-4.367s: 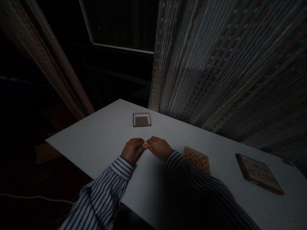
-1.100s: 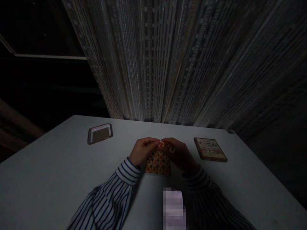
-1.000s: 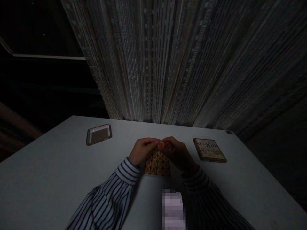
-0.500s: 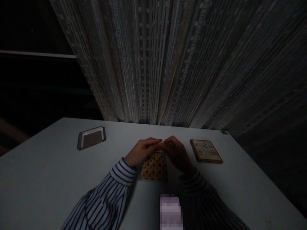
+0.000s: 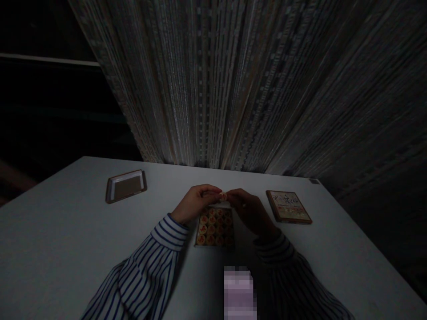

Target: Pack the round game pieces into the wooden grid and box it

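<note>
A round wooden Chinese chess piece (image 5: 223, 196) with a red character is held up between the fingertips of both hands. My left hand (image 5: 194, 203) pinches it from the left, thumb and fingers closed. From the other side, my right hand (image 5: 251, 210) grips it with its fingertips; this hand is in shadow. Just below the hands lies a shallow box (image 5: 213, 246) on the table. Rows of similar chess pieces (image 5: 211, 230) with red characters fill the visible part of it. Its right side is dim.
The white table (image 5: 66, 249) carries an empty-looking shallow tray (image 5: 126, 185) at the far left and a flat printed box (image 5: 289, 206) at the right. A pixelated pinkish object (image 5: 239, 293) is at the near edge. A striped curtain (image 5: 213, 89) hangs behind.
The chess piece now shows its red face between the fingertips, where it was mostly covered before. Both hands have shifted slightly off the box, and the view has tilted a little.
</note>
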